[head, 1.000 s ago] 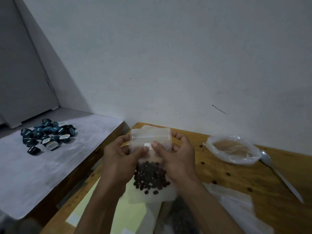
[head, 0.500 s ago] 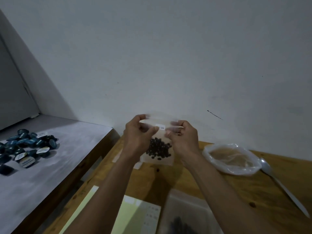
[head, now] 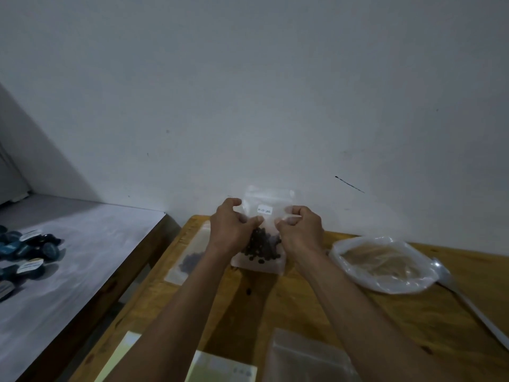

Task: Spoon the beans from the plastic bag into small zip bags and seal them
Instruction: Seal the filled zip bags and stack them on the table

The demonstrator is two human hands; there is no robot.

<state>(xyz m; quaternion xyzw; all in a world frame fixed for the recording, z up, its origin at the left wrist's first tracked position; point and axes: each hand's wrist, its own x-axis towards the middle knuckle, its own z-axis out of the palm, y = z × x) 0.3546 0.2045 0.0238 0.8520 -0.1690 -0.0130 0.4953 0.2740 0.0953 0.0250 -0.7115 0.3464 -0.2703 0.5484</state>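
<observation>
A small clear zip bag [head: 268, 208] with a white label and dark beans [head: 261, 245] in its lower half stands upright at the far edge of the wooden table [head: 316, 312]. My left hand [head: 232, 228] pinches its left side and my right hand [head: 301, 230] pinches its right side, both just below the zip strip. Another small zip bag [head: 190, 255] holding beans lies flat to the left. A large plastic bag [head: 385, 263] lies open at the right, with a metal spoon [head: 465, 296] beside it.
A lower white-topped table [head: 68, 271] at the left carries several dark blue capsules [head: 27, 249]. Pale yellow-green paper [head: 220, 368] and an empty clear bag [head: 305, 357] lie at the near edge. A white wall rises directly behind the table.
Both hands carried the bean-filled zip bag away from me toward the far edge and lowered it to the table. The camera tilted up, so more wall shows.
</observation>
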